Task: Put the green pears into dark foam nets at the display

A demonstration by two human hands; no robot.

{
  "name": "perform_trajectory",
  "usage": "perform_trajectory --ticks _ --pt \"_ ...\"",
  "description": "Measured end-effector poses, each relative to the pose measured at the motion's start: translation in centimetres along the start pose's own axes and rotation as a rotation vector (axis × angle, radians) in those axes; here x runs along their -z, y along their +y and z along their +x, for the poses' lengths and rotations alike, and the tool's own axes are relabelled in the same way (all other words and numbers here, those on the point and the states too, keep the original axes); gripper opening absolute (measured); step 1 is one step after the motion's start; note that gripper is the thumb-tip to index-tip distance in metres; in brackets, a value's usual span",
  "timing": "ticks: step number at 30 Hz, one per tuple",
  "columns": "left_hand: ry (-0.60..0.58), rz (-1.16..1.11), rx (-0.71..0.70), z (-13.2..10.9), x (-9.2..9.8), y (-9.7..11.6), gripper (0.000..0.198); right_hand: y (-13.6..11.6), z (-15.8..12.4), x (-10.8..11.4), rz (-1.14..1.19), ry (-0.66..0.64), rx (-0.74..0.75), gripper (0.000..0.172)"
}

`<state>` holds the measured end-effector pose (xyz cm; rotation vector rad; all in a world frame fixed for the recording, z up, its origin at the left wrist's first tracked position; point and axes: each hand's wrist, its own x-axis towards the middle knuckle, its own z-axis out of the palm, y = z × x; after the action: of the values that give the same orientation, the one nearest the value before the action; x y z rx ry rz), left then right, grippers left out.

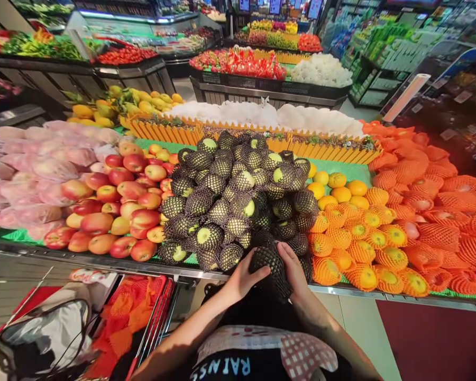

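Note:
My left hand (245,276) and my right hand (296,272) hold a green fruit in a black foam net (275,267) between them, at the front edge of the display. The left thumb lies across the front of the net, and the right hand presses against its other side. The loose end of the net hangs down toward my right wrist. Right behind my hands rises a pile of green fruits in black nets (222,196), some with their bare green tops showing. The exact kind of fruit is not clear.
Red apples (122,211) and bagged pink fruit (43,159) lie to the left. Oranges in orange nets (365,238) and red-netted fruit (440,211) are on the right. An orange picket divider (241,135) runs behind. A shopping cart (154,312) stands at lower left.

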<state>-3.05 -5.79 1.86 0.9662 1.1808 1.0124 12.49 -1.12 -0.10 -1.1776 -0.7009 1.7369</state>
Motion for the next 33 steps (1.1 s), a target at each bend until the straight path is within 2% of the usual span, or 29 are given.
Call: perform_trajectory --ticks 3,7,10,12,14,16,18,19,22,25,29,31,33 --pt "-0.075 0.010 0.000 -0.2 0.3 -0.2 0.064 -0.7 0.7 -0.1 -0.071 -0.044 0.045 0.032" --pt "-0.150 -0.048 0.068 -0.5 1.2 -0.8 0.078 -0.9 0.7 -0.6 -0.169 -0.135 0.009 0.036" --pt "-0.128 -0.004 0.032 -0.7 2.1 -1.4 0.076 -1.4 -0.2 -0.5 -0.235 -0.162 0.010 0.038" --pt "-0.048 0.113 -0.041 -0.9 2.5 -1.7 0.065 -1.9 -1.2 -0.2 -0.260 -0.183 -0.030 0.041" --pt "0.061 0.248 -0.109 -1.1 2.5 -2.0 0.054 -1.9 -2.2 0.3 -0.217 -0.274 -0.151 0.056" --pt "0.129 0.348 -0.150 -1.1 2.3 -2.3 0.047 -1.3 -2.8 0.5 -0.138 -0.395 -0.272 0.078" --pt "0.128 0.384 -0.175 -1.1 1.9 -2.1 0.042 -0.4 -2.9 0.4 -0.112 -0.428 -0.252 0.102" --pt "0.107 0.377 -0.184 -1.0 1.8 -1.9 0.040 -0.1 -2.8 0.2 -0.138 -0.405 -0.206 0.107" --pt "0.029 0.268 -0.188 -0.5 2.2 -0.8 0.040 -0.3 -2.1 -0.4 -0.264 -0.326 -0.072 0.099" --pt "0.019 0.097 -0.173 0.0 4.0 0.2 0.044 -2.2 -1.2 -1.0 -0.346 -0.349 -0.051 0.090" --pt "0.165 -0.059 -0.149 -0.2 7.5 0.6 0.047 -6.2 2.1 -2.5 -0.405 -0.278 -0.030 0.083" --pt "0.253 -0.058 -0.175 -1.1 9.4 0.7 0.045 -8.5 5.0 -4.2 -0.508 -0.247 0.091 0.071" --pt "0.337 -0.027 -0.186 -2.5 11.3 0.8 0.045 -10.8 8.7 -6.7 -0.650 -0.253 0.288 0.057"
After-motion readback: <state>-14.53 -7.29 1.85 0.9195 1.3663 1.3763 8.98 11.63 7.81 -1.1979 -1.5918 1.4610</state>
